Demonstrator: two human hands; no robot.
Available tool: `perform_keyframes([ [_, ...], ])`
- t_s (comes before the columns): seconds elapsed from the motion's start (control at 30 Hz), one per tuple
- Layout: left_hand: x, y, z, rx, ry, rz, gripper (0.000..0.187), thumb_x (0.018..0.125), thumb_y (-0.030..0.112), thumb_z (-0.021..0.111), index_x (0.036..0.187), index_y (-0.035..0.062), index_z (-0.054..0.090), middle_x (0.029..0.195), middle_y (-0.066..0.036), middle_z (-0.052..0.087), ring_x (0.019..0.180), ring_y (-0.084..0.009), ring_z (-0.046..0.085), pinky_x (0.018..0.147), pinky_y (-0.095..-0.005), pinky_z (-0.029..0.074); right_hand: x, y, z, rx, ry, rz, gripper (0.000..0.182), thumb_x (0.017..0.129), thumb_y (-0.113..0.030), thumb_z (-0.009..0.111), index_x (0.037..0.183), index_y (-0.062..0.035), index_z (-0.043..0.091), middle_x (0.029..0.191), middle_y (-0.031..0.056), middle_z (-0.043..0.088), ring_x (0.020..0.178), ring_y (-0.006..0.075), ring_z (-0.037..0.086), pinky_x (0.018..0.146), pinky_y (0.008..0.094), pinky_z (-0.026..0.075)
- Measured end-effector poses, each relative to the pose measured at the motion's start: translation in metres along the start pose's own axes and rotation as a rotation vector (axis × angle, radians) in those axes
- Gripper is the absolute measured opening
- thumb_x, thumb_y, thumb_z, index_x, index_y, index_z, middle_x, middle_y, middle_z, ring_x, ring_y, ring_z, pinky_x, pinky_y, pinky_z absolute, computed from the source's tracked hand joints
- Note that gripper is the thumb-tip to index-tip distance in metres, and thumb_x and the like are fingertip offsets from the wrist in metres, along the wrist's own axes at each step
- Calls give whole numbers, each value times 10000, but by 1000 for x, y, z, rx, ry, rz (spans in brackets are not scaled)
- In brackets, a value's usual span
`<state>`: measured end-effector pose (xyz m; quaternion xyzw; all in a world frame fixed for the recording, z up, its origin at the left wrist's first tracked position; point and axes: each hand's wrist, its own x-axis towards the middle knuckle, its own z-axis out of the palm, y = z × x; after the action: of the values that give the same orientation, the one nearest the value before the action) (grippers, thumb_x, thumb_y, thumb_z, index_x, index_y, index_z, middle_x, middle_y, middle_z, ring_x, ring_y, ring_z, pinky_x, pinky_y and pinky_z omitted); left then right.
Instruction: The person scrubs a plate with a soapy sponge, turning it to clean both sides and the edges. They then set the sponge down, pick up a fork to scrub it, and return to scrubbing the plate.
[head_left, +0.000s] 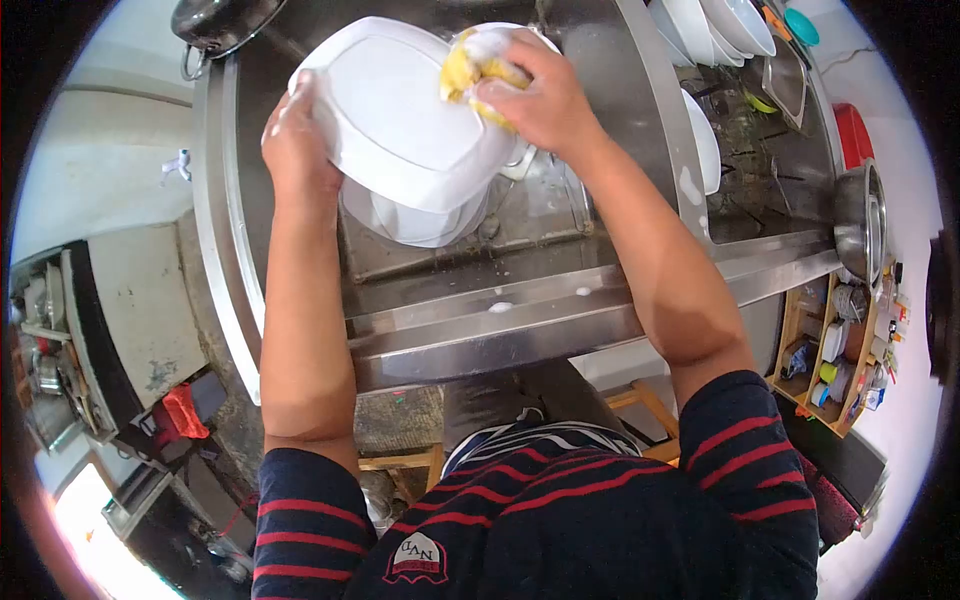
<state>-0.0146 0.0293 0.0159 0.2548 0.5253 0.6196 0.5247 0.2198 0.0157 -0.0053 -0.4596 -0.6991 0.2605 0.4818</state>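
Observation:
Over the steel sink (480, 335), my left hand (298, 140) grips the left edge of a white, rounded-square plate (390, 100), which is tilted with its underside seemingly turned up. My right hand (545, 100) is closed on a yellow sponge (465, 75) covered in white suds, pressed against the plate's right side. Beneath the held plate, more white dishes (425, 228) lie in the basin, mostly hidden by it. Another white rim shows behind the sponge.
A dark cooking pot (222, 22) stands at the upper left corner. White bowls (715, 30) and a white plate (703, 145) stand on the right side, near a metal tray (785, 88). A steel basin (858, 222) leans at the right edge. A tap (177, 166) is on the left.

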Motion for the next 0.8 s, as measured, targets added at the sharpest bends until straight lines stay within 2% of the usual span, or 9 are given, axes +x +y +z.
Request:
perform_keyframes([
  [0.07,10,-1,-11,-51,19,4,354,951,188,580,1145,-108,579,1054,-179,654,908,-265,666,797,-361,543,-2,-9,4,-8,-35,-72,352,668,-247,751,973,-79,697,1088,139,613,970,309,611,853,380,493],
  [0.13,21,-3,-18,-67,114,-1,372,979,188,535,1160,-137,542,1102,-199,633,940,-290,664,823,-401,552,-7,-23,6,-93,-79,-182,361,668,-212,743,991,-61,687,1124,153,602,1018,320,594,890,386,477],
  [0.33,28,-3,-25,-213,29,4,355,996,158,482,1218,-119,494,1190,-198,596,1054,-300,625,915,-433,528,-17,-46,16,-124,-191,-413,408,645,-222,764,1005,-54,676,1206,201,564,1113,368,543,939,436,451],
  [0.4,27,-1,-20,-223,11,27,357,995,166,491,1215,-115,499,1197,-194,595,1070,-297,617,923,-428,520,-9,-35,10,-280,67,-392,369,689,-201,753,1016,-54,670,1187,174,572,1069,315,569,899,401,465],
  [0.43,26,-1,-17,-233,-4,51,359,994,175,499,1212,-111,504,1204,-191,594,1085,-294,609,931,-423,512,-9,-32,9,-282,65,-396,369,689,-201,753,1016,-54,670,1187,174,572,1069,315,569,899,401,465],
  [0.53,11,5,-6,-155,-3,25,338,983,198,534,1169,-84,555,1137,-171,631,1013,-260,634,881,-374,522,-2,-23,9,120,250,190,285,835,-157,687,1074,-5,650,1012,58,636,885,126,599,783,269,478],
  [0.57,7,7,-6,-154,-1,25,338,983,198,534,1169,-84,555,1137,-171,631,1013,-260,634,881,-374,522,-2,-25,9,122,248,191,285,835,-157,687,1074,-5,650,1012,58,636,885,126,599,783,269,478],
  [0.63,1,8,-5,108,-142,47,297,965,207,570,1113,-48,608,1042,-133,669,918,-204,647,823,-314,517,-1,-32,9,499,200,409,291,858,-179,674,1075,14,647,950,48,656,855,106,600,760,263,480],
  [0.8,3,-4,-8,26,-407,80,266,956,206,575,1081,-20,637,972,-83,683,863,-145,632,808,-271,494,2,-40,6,333,217,407,269,855,-198,677,1033,3,660,921,51,664,846,103,600,749,260,479],
])
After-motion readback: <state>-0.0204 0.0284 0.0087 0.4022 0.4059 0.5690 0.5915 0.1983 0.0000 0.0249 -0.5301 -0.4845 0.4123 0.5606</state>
